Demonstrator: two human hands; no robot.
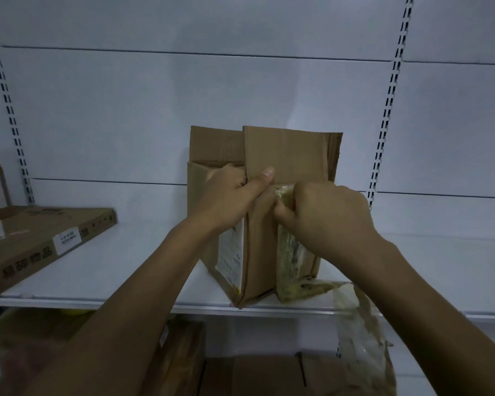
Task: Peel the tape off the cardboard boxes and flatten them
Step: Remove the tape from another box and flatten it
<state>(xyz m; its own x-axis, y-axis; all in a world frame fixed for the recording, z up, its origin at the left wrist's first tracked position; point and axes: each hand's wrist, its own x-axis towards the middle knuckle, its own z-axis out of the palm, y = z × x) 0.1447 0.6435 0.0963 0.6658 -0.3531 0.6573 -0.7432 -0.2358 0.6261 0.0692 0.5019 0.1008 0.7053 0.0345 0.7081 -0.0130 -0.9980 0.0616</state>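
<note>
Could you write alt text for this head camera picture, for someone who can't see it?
Two bare hands work on an upright cardboard box on a white shelf: the left hand grips its top edge while the right hand pulls clear tape off its side. A flat box lies to the left.

The flat box (40, 241) at left was cut by the frame's edge, its label (67, 240) illegible (too blurred); lower-frame cartons (257, 375) sat dim, partly behind forearms.
</note>
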